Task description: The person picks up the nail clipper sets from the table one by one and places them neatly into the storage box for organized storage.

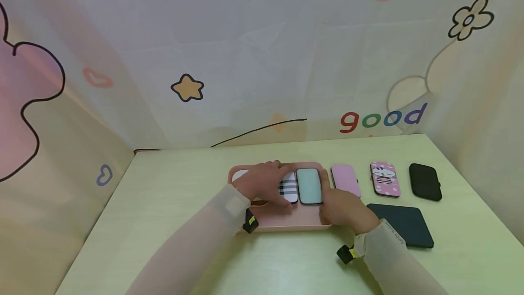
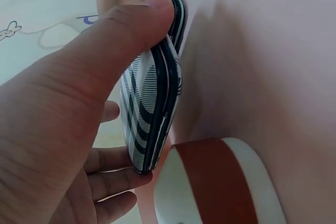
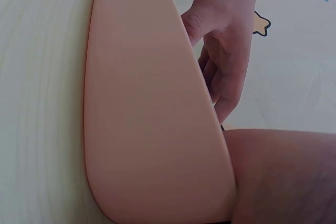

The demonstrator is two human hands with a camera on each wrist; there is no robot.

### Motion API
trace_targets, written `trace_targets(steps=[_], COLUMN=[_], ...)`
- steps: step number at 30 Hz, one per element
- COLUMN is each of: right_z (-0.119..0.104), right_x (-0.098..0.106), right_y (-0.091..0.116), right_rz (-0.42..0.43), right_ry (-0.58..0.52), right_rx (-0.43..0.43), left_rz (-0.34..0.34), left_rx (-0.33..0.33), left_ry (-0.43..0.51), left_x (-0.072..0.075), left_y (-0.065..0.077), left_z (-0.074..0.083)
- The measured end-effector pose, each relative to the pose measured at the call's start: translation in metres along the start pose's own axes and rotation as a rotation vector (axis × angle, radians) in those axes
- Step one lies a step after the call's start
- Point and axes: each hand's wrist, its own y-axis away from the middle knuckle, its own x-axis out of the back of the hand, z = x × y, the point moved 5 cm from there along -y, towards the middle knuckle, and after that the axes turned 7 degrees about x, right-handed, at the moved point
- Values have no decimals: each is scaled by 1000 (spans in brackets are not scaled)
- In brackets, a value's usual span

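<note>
A pink tray (image 1: 282,217) on the table holds several slim cases in a row. My left hand (image 1: 265,181) reaches over the tray and grips a black-and-white plaid case (image 1: 289,189), thumb at its near end and fingers at its far end. Right beside it lies a mint-green case (image 1: 309,185). My right hand (image 1: 345,207) rests at the tray's right end, index finger straight along the mint case's right side and thumb near its front corner. A white case with a brown-red stripe (image 2: 215,177) lies left of the plaid one, partly hidden under my left hand in the head view.
Right of the tray lie a plain pink case (image 1: 345,179), a pink case with a cartoon figure (image 1: 385,179) and a black case (image 1: 425,182). A dark flat pad (image 1: 405,224) lies partly behind my right wrist. Printed cloth (image 1: 229,49) hangs behind the table.
</note>
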Motion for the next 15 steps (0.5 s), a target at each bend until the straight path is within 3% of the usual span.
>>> trace_targets(steps=[15], right_z=[0], right_x=[-1], right_y=[0], right_rz=[-32], right_ry=[-17], right_rx=[-37], left_rz=[-58], left_rx=[-5], left_ry=[51], left_x=[-7], left_y=[0], left_z=[3])
